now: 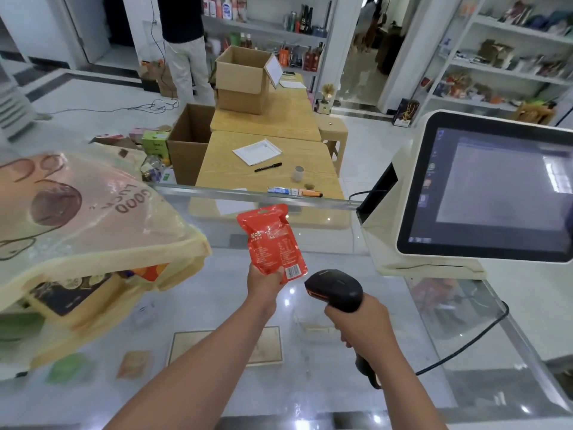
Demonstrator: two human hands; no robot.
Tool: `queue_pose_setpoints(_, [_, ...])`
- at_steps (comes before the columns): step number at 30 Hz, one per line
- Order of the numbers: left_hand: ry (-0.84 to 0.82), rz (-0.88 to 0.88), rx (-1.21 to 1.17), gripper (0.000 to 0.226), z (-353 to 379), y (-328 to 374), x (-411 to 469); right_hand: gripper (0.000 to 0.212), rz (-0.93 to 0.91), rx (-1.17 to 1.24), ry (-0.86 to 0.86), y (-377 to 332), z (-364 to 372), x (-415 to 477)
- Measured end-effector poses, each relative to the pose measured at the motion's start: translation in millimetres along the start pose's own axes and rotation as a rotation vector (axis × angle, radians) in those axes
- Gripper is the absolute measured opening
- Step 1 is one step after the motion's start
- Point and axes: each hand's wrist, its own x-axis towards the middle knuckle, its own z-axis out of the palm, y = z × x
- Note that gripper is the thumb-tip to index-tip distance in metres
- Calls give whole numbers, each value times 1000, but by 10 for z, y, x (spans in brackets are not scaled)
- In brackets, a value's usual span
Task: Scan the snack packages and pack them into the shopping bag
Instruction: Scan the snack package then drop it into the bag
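Red snack pouch (272, 239) is pinched at its lower edge by left hand (264, 279), above the glass counter (310, 352). Barcode scanner (336, 290) is gripped in right hand (361, 321). Pouch judged light, soft, slick; edge hold suits. Shopping bag (93, 231) lies left.

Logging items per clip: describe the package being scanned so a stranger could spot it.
Over the glass counter, left of the white checkout screen, the left hand holds a red pouch upright. Its white barcode faces the black scanner.
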Motion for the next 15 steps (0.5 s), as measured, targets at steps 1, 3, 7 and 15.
queue_pose_setpoints(1, [3, -2, -1, 37, 3, 0, -2, 10, -2, -2, -1, -3, -2, 1])
queue_pose_setpoints(3, [6, -9, -8, 38, 4, 3, -7, 9, -6, -3, -5, -5, -8, -2])
queue_pose_setpoints(7, [23, -14, -10, 39, 2, -5, -4, 8, -18, 0, -1, -9, -20, -6])
queue_pose_setpoints(15, [34, -3, 3, 39, 16, -6, -14, 10, -21, -13, 9, 14, -15, -9])
